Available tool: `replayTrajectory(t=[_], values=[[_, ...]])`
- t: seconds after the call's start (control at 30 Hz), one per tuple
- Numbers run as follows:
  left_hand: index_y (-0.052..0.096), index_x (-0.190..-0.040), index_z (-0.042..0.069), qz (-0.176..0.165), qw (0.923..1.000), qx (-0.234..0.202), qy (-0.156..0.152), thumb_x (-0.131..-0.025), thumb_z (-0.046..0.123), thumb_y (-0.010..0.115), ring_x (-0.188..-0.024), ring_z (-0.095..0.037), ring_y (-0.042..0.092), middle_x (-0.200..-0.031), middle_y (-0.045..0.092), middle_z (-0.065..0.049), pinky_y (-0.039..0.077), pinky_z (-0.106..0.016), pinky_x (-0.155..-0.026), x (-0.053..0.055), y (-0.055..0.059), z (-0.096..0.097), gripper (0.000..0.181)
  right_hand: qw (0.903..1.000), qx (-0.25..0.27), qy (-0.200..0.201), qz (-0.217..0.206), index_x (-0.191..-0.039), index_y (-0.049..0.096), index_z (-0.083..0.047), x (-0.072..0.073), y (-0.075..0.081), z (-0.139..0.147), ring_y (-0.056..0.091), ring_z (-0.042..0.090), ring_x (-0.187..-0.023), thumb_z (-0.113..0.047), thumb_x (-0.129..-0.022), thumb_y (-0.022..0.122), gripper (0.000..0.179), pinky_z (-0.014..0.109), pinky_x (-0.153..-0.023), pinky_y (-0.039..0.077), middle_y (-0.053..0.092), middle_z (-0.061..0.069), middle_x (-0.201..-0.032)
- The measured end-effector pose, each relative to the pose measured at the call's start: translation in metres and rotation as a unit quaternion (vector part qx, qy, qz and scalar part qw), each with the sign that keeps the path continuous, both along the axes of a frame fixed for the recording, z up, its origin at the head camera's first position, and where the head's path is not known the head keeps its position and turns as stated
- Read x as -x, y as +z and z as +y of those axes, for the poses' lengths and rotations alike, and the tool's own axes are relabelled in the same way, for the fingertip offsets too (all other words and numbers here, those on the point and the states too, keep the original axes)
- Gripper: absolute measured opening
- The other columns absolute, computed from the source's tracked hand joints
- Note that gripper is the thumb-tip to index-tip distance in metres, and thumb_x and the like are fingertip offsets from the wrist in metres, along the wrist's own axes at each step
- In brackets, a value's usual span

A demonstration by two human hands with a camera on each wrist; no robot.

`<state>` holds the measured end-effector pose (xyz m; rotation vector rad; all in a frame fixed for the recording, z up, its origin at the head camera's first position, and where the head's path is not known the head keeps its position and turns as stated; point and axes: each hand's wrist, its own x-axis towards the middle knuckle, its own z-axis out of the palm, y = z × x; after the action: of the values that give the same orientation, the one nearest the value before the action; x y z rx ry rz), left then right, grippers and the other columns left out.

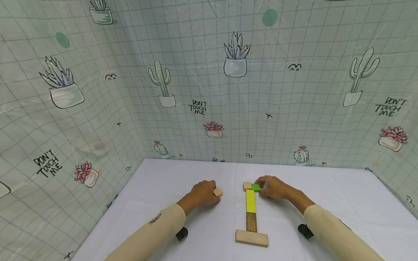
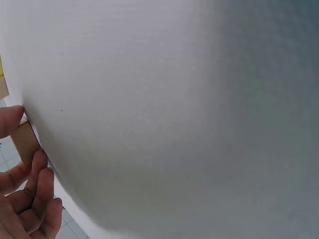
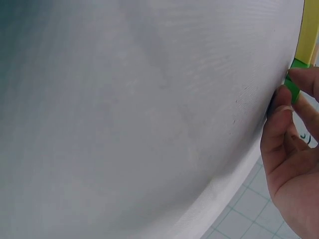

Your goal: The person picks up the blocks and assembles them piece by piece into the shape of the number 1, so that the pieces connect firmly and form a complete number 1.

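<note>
My left hand (image 1: 203, 193) pinches a small plain wooden block (image 1: 218, 192) above the white table, left of a row of blocks. In the left wrist view that block (image 2: 26, 142) sits between thumb and fingertips. My right hand (image 1: 272, 186) holds a green block (image 1: 255, 187) by its right end, thumb and finger on it in the right wrist view. Beside the green block lies another small wooden block (image 1: 247, 186). Below these two run a yellow block (image 1: 250, 201), a dark brown block (image 1: 251, 222) and, crosswise at the near end, a long pale wooden block (image 1: 251, 238).
A white cloth covers the table (image 1: 156, 177). Behind and to the left hangs a gridded curtain (image 1: 196, 83) printed with cacti. Dark wrist devices show under the left sleeve (image 1: 153, 232) and the right sleeve (image 1: 336, 232).
</note>
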<state>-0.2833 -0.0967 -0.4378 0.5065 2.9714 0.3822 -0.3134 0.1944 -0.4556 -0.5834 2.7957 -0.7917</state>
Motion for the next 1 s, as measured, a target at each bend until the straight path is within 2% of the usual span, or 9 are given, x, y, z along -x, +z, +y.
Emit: replayTrajectory(t=[0.23,1.0], values=[[0.063,-0.1,0.008,-0.001,1.0,-0.008,-0.001,-0.081,0.03,0.071,-0.065,-0.011,0.05,-0.076,0.057,0.004,0.041,-0.027,-0.057,-0.0003,-0.0012,-0.0001,0.03,0.9999,-0.003,-0.008,-0.005,-0.114,0.063,-0.009,0.0013,-0.0015,-0.0002,0.049,0.018,-0.087,-0.011,-0.082,0.068,0.033,0.035,-0.076,0.045,0.058,0.0,-0.097],[0.063,-0.098,0.008,0.017,0.9994,-0.023,-0.017,-0.083,0.026,0.07,-0.064,-0.008,0.049,-0.073,0.055,0.005,0.04,-0.025,-0.056,0.001,-0.0023,0.0041,0.024,1.0,-0.003,0.002,-0.002,-0.116,0.062,-0.009,0.0012,0.0012,0.0003,0.049,0.018,-0.089,-0.012,-0.083,0.067,0.033,0.038,-0.08,0.044,0.058,0.0,-0.098]])
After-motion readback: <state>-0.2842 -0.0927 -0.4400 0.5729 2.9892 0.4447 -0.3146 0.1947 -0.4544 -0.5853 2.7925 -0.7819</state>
